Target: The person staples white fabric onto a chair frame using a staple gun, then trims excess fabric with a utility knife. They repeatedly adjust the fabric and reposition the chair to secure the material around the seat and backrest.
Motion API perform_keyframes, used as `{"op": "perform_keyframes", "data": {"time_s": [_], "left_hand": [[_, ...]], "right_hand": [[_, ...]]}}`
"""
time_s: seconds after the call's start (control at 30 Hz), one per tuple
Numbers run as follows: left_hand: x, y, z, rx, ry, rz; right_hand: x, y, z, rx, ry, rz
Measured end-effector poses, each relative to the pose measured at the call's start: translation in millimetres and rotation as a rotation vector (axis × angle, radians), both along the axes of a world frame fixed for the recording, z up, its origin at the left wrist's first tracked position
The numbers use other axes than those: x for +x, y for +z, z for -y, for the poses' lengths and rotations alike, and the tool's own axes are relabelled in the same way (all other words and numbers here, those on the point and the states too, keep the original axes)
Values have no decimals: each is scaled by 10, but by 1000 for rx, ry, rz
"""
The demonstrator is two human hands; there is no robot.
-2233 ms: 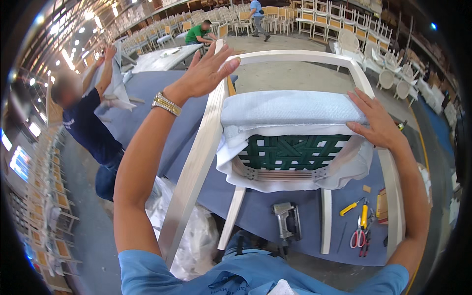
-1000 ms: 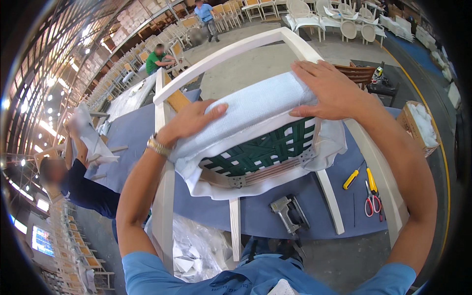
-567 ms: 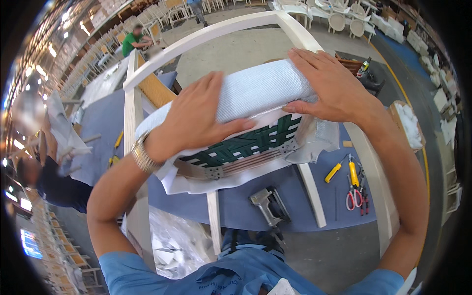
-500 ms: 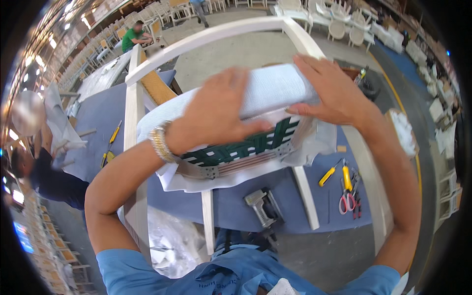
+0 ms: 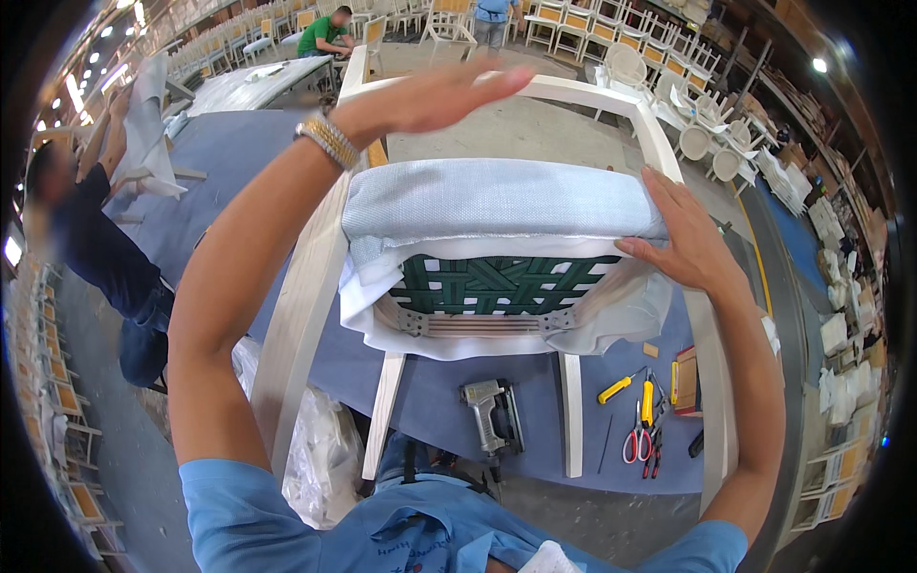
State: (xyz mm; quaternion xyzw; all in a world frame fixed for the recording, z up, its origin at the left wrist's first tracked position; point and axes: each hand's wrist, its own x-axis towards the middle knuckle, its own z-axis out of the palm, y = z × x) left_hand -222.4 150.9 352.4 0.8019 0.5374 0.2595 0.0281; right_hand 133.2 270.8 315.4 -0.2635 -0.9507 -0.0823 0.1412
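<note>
A pale wooden chair frame surrounds an upholstered seat in light blue woven fabric. Dark green crossed webbing shows on the seat's side facing me, with white lining cloth hanging loosely around it. My left hand, a banded bracelet at its wrist, is raised above the seat, fingers stretched out and holding nothing. Against the seat's right corner rests my right hand, its fingers lying along the fabric and its thumb apart on the front edge.
On the blue-grey table lie a staple gun, a yellow-handled screwdriver, red-handled scissors and pliers. A small box is at the right. Another person works at the left. Chairs stand behind.
My left hand has lifted off the seat fabric, upward and away. My right hand remains at the right corner. The view has shifted, showing the seat more squarely.
</note>
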Motion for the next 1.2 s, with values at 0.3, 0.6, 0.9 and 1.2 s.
{"op": "perform_keyframes", "data": {"time_s": [0.3, 0.6, 0.9, 1.2], "left_hand": [[286, -15, 89, -416, 66, -174], [711, -640, 334, 154, -54, -350], [1287, -703, 710, 161, -615, -309], [368, -205, 496, 542, -127, 146]], "right_hand": [[162, -140, -121, 66, 54, -14], [210, -32, -4, -174, 162, -311], [170, -37, -43, -114, 126, -523], [124, -37, -94, -83, 110, -326]]}}
